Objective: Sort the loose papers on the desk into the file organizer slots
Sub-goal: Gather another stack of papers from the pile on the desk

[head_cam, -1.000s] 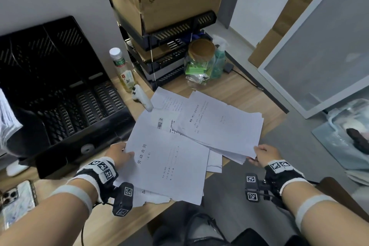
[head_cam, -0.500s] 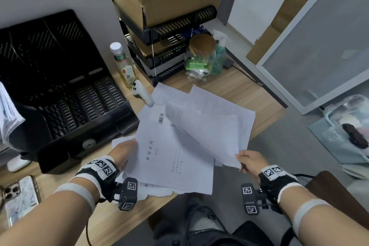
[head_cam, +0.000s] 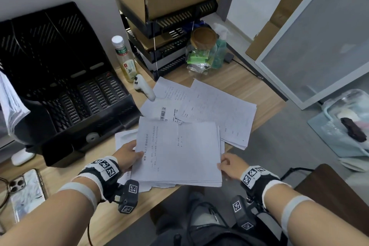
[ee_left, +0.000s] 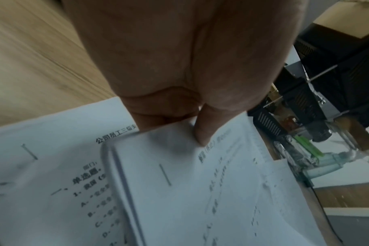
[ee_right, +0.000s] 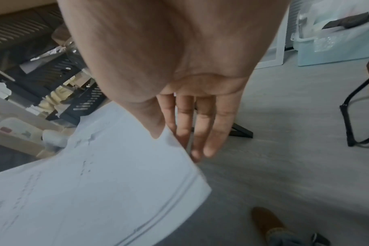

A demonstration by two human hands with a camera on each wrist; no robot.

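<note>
While both hands hold one batch of sheets over the near edge of the desk (head_cam: 235,78), these lines run left to right.

File organizer (head_cam: 65,90): black, with slotted compartments, at the far left of the desk against the wall; a bundle of paper already leans at its left side, and the slots facing the batch look free.

Left hand (head_cam: 125,154): its fingers (ee_left: 202,131) are clamped on the left edge of the held stack (head_cam: 179,152), thumb on top. Judgement: this grip should carry the weight, so keep it firm.

Held stack: several sheets, level, above the near edge, overlapping a stapled sheet that lies on the desk beneath. Judgement: square the edges before moving, or loose pages will fan out.

Right hand (head_cam: 231,166): its fingers (ee_right: 209,133) lie straight and together under the stack's right edge, thumb on the corner; a light pinch. Judgement: tap this edge inward to align, then let the left hand steer.

Loose papers (head_cam: 217,112): still spread toward the right edge of the desk, overlapping one another.

Risk: the white controller (head_cam: 143,88) and bottle (head_cam: 125,60) stand just right of the organizer; swing the batch in front of them.
</note>
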